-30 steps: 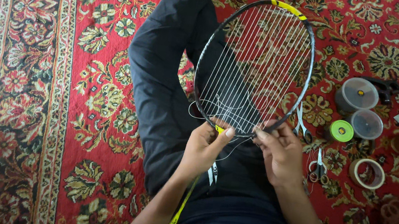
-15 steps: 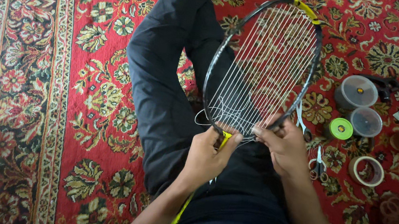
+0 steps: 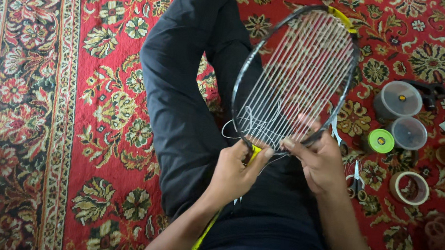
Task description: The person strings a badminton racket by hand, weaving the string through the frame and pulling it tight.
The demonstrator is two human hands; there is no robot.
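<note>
Fingers first: the left hand [image 3: 233,174] has its thumb and fingers curled round the bottom of the racket [image 3: 295,77], right where the yellow bit at the throat meets the frame, so it's a closed grip on the frame. The right hand [image 3: 321,164] sits at the lower right edge of the frame, fingers bunched together and pressed against the rim and the white strings [image 3: 301,72]. It looks like the fingertips are pinching a loose string there, but honestly I can't tell for sure, it's too fine to see. A thin loop of loose string hangs off the lower left of the head, just beside the left thumb.

The racket itself is a black-framed one with a yellow patch at the top, lying tilted over the person's lap, head pointing away from them. Only the long strings seem to be in, running top to bottom. Under it are the person's legs in dark trousers [image 3: 181,98], one knee bent up.

Everything's on a red patterned carpet [image 3: 103,145]. To the right of the racket: two round clear plastic tubs [image 3: 398,97], a green reel [image 3: 381,141], small scissors [image 3: 357,182] just beside the right wrist, and a roll of tape [image 3: 409,187] a bit further out.
</note>
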